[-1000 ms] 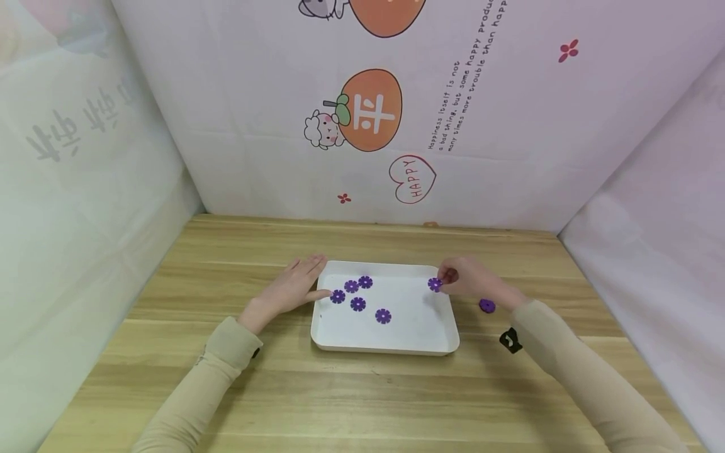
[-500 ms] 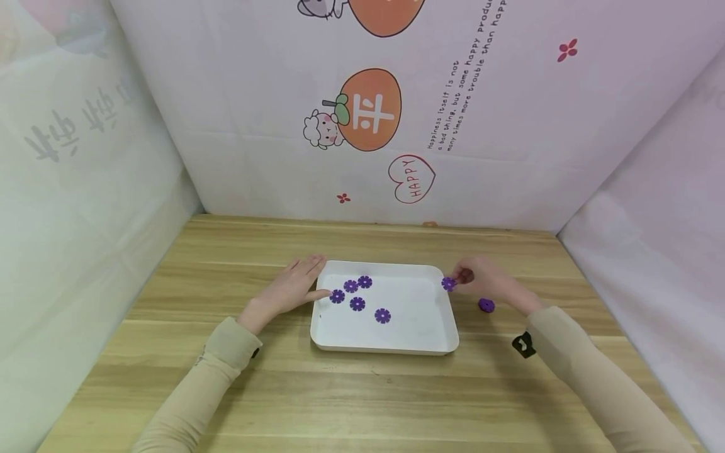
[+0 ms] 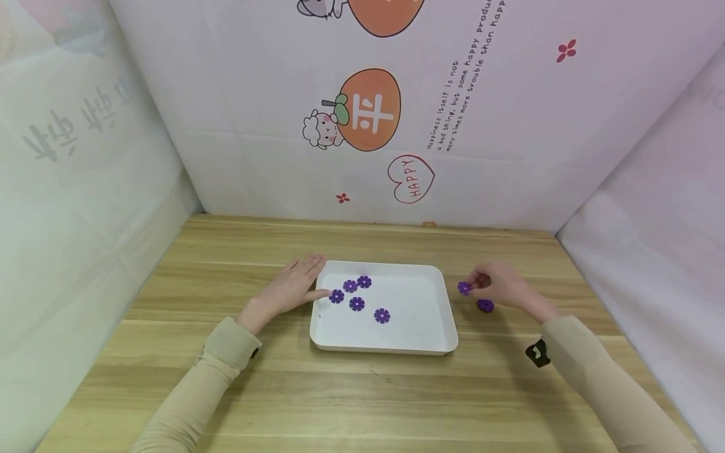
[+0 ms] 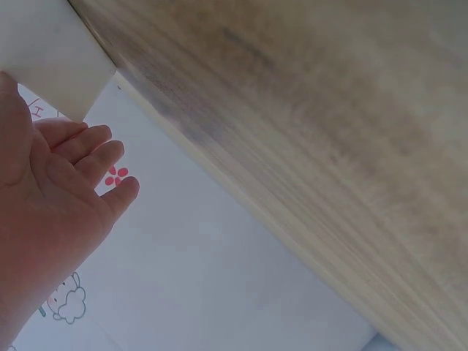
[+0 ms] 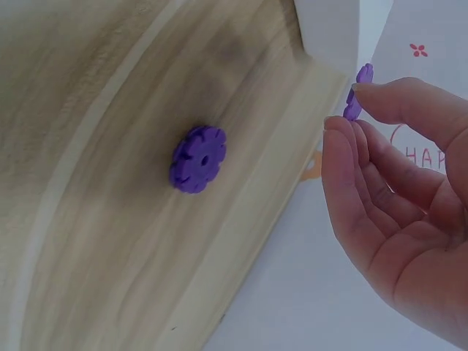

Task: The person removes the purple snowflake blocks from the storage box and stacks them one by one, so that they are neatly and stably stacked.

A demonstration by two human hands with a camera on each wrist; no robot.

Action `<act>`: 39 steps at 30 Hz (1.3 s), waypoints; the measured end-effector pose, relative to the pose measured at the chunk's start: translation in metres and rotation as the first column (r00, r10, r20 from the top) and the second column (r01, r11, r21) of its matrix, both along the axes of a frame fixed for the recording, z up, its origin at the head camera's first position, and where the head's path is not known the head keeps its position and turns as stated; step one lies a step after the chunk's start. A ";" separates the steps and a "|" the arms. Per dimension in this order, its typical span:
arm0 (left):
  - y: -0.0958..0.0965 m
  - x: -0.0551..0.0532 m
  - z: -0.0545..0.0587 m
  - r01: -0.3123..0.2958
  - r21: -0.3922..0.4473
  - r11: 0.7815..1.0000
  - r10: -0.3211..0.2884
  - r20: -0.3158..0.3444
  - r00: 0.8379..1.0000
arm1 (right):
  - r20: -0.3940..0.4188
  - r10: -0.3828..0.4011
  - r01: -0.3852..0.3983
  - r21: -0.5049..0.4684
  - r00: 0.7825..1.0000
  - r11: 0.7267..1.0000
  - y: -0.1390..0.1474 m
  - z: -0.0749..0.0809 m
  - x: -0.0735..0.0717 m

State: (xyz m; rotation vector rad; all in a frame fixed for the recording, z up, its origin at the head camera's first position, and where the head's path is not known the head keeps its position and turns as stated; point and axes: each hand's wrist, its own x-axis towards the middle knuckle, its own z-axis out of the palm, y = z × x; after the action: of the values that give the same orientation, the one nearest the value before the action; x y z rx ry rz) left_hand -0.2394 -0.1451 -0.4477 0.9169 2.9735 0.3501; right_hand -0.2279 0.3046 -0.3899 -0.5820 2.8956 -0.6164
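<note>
Toward the right edge of the surface [image 3: 283, 402], the right hand [image 3: 500, 286] pinches a purple disc [image 3: 462, 290]; a slack pinch could drop it. The left hand [image 3: 287, 286] spreads beside the tray [image 3: 413, 327].

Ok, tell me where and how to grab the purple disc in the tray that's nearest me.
Probably best to pinch the purple disc across opposite edges of its notched rim, thumb against fingertip, coming from above and the right: it lies flat in the white tray, and the other discs in there all sit to its left.
</note>
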 end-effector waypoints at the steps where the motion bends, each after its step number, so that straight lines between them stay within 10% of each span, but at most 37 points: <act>1: 0.000 0.000 0.000 0.001 0.000 1.000 -0.001 0.000 1.000 | -0.004 -0.002 0.002 -0.002 1.000 1.000 0.002 -0.001 0.001; 39: 0.000 0.001 0.001 0.004 -0.012 1.000 -0.004 -0.004 1.000 | 0.045 -0.096 0.095 0.029 0.994 0.995 0.046 -0.032 0.013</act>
State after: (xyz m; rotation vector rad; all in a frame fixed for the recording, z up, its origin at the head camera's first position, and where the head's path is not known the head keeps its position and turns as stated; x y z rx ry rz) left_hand -0.2382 -0.1453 -0.4470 0.9228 2.9733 0.3299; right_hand -0.2151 0.3502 -0.4217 -0.4215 2.8967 -0.5940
